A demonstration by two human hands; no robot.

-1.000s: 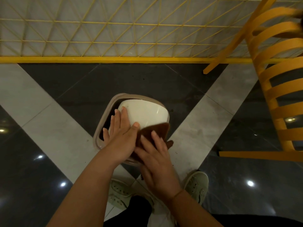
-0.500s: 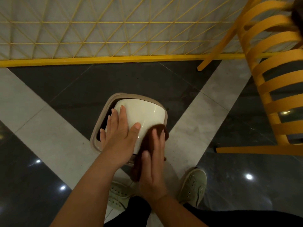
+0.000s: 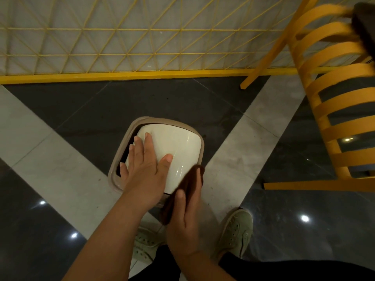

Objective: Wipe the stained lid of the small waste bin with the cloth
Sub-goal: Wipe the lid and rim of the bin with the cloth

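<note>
On the dark and pale tiled floor (image 3: pixel 229 151), just ahead of the person's 2 green shoes (image 3: pixel 235 234), stands the small waste bin (image 3: pixel 116 179) with a beige rim. Its cream lid (image 3: pixel 178 147) sits tilted in the opening, so a dark gap shows along the left side between lid and rim; what lies inside the bin cannot be made out.

The left hand (image 3: pixel 145 169) lies flat and spread on the left part of the lid, fingers stretched toward the far edge, thumb pointing right, gripping nothing. The right hand (image 3: pixel 186 216) is nearly flat too, fingers together, pressing the brown cloth (image 3: pixel 188 183) against the lid's near right edge. The cloth is folded under the palm and hangs down past the bin's near rim.

Farther back runs a yellow wire lattice fence (image 3: pixel 121 41) with a solid yellow base rail. At the right stands a yellow slatted chair (image 3: pixel 332 98), apart from the bin.
</note>
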